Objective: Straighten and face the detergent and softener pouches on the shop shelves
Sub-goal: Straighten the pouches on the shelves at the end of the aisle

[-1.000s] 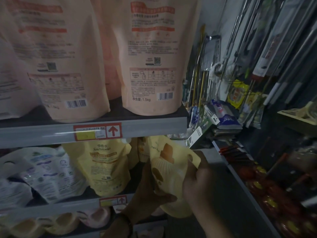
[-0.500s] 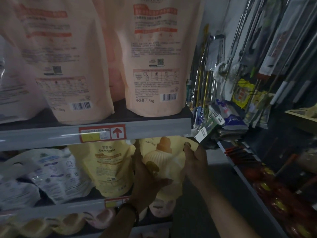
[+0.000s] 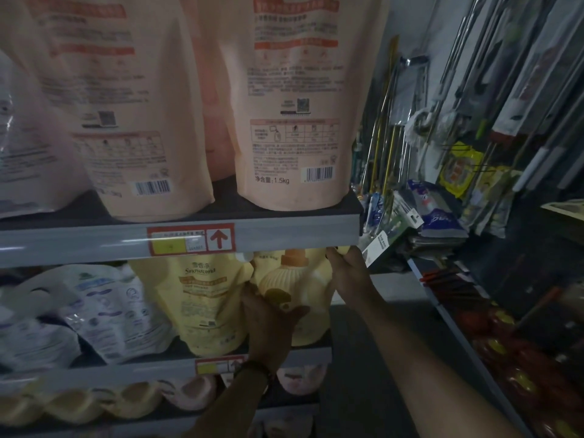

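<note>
A yellow pouch with a bottle picture (image 3: 297,279) stands upright at the right end of the middle shelf (image 3: 313,355), front facing out. My left hand (image 3: 268,324) grips its lower left side, thumb across the front. Higher up, my right hand (image 3: 347,270) grips its upper right edge just under the upper shelf. Beside it on the left stands another yellow pouch (image 3: 202,298). Two large peach pouches (image 3: 294,99) stand on the upper shelf (image 3: 284,235) with their back labels and barcodes facing out.
White and blue pouches (image 3: 104,308) lean untidily at the left of the middle shelf. Yellow and pink pouch tops (image 3: 132,403) line the lower shelf. Mop and broom handles (image 3: 392,121) hang to the right; a low display with red packets (image 3: 518,358) borders the aisle.
Both hands have carried the yellow bottle-picture pouch up and back from in front of the shelves into the right end of the middle shelf, where it now stands upright.
</note>
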Motion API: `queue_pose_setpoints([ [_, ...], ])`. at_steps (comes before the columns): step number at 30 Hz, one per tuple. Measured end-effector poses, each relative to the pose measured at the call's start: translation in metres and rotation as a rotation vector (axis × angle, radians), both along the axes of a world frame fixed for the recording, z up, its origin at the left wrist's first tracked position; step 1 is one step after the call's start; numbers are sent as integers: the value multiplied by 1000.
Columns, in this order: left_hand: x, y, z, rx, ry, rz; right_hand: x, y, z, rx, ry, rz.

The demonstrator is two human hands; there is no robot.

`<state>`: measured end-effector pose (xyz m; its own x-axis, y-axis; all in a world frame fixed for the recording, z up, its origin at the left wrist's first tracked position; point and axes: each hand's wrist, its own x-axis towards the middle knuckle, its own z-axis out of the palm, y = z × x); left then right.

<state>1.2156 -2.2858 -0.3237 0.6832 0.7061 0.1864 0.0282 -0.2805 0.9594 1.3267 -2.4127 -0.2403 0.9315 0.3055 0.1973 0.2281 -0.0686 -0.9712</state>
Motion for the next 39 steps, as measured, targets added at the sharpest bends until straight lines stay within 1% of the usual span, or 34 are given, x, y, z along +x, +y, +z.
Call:
queue_pose_setpoints([
  [6,-1,-4,-2,-7,22,18,7,-10,1,-13,-46,22],
  [11,-5,5,0,76,93,-100,11,-16,3,-56,-95,58],
  [14,-11,15,-8,139,133,-159,12,-25,-1,-50,-88,85],
  [18,-15,21,-10,162,135,-218,13,-46,-19,-64,45,100],
  [20,-16,21,-11,160,143,-214,8,-54,-37,-183,106,106],
  [22,-17,20,-7,118,136,-215,-1,-56,-65,-316,173,180],
  [25,-18,19,-7,96,124,-242,-13,-53,-105,-348,260,280],
  [31,-22,19,-5,130,152,-259,-20,-51,-119,-397,197,219],
  [33,-24,19,-3,101,150,-269,-22,-54,-115,-434,187,216],
  [39,-29,4,0,1,132,-327,-32,-63,-102,-431,130,190],
])
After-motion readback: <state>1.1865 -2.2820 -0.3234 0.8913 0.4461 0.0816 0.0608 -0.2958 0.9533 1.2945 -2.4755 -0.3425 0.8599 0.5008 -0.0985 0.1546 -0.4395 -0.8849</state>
